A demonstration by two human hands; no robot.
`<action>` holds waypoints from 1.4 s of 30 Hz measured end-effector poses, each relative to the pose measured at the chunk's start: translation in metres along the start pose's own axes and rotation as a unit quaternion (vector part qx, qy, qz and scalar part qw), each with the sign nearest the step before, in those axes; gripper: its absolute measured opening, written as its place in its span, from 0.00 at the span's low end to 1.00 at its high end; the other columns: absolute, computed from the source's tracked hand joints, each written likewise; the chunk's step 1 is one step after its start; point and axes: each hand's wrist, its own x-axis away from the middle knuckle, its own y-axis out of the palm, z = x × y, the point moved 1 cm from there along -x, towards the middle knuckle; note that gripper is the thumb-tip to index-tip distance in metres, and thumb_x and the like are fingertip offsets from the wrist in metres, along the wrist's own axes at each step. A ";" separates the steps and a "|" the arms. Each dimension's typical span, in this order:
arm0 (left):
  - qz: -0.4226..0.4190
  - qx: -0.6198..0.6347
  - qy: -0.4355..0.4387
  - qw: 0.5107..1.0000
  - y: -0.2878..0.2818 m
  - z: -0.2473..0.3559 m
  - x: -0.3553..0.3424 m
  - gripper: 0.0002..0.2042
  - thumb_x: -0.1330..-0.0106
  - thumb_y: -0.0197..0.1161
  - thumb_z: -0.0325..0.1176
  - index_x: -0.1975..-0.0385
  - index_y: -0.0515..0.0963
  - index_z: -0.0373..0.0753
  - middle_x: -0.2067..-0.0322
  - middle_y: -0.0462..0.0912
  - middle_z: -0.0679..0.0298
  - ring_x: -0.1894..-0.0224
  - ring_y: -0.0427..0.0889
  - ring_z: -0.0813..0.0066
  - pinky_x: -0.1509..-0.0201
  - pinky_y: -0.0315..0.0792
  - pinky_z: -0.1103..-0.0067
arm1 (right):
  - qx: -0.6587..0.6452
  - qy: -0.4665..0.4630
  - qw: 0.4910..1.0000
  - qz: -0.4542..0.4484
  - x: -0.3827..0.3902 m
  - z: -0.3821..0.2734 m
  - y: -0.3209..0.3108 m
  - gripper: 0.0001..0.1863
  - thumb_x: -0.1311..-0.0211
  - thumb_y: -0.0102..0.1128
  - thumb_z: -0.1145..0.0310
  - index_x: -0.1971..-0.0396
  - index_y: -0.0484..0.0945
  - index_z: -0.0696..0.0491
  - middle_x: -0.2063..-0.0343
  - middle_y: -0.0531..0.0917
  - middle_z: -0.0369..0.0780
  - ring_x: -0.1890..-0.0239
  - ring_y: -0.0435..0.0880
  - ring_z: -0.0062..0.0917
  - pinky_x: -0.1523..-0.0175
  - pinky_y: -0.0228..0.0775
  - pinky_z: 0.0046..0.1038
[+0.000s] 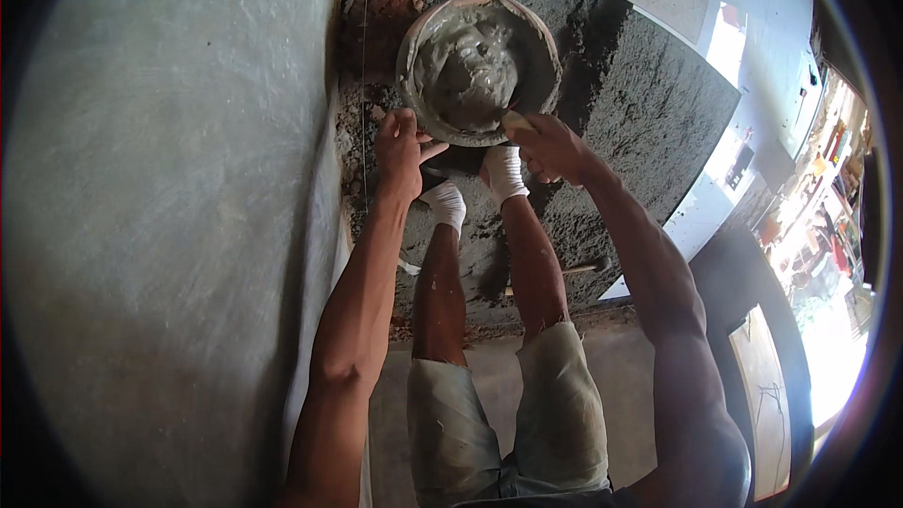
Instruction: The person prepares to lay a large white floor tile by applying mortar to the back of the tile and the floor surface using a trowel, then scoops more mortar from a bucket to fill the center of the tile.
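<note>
A round bucket [406,75] stands in front of me on the grey mortar bed, with wet grey cement mortar [470,71] heaped inside. My left hand [403,150] is closed at the near left of its rim, fingers curled against the edge. Around a short wooden handle [516,122], my right hand [553,147] is closed at the near right of the rim. The handle slants toward the mortar; the tool's working end cannot be made out, so its kind is unclear. Both feet, in white socks, are just behind the bucket.
A smooth grey wall [169,179] rises close on my left, with a thin string [365,56] along it. Rough mortar [658,103] covers the floor, bordered on the right by glossy white tiles [771,66]. A hammer [585,268] lies behind my right leg. Rubble [386,0] lies far left.
</note>
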 end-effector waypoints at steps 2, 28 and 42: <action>-0.014 0.014 -0.014 1.000 0.010 0.003 -0.001 0.07 0.23 0.48 0.35 0.56 0.71 0.39 0.63 0.74 0.65 0.64 0.74 0.72 0.51 0.85 0.57 | -0.022 -0.018 0.999 0.016 0.008 0.000 -0.007 0.21 0.36 0.61 0.55 0.56 0.75 0.59 0.82 0.73 0.35 0.82 0.74 0.19 0.79 0.68 0.26; 0.037 -0.043 -0.048 0.997 0.012 0.010 -0.001 0.08 0.25 0.55 0.38 0.57 0.74 0.41 0.64 0.75 0.65 0.59 0.84 0.60 0.55 0.81 0.65 | 0.526 -0.106 0.827 0.169 0.009 -0.054 0.044 0.14 0.38 0.58 0.69 0.57 0.75 0.62 0.61 0.84 0.52 0.61 0.89 0.40 0.59 0.83 0.32; 0.032 -0.107 -0.025 0.993 -0.015 0.033 0.004 0.09 0.25 0.54 0.39 0.54 0.73 0.41 0.62 0.78 0.64 0.59 0.83 0.63 0.53 0.80 0.65 | 0.523 -0.048 0.832 0.179 0.076 -0.122 0.017 0.10 0.38 0.57 0.71 0.63 0.81 0.61 0.64 0.86 0.52 0.61 0.88 0.41 0.58 0.83 0.36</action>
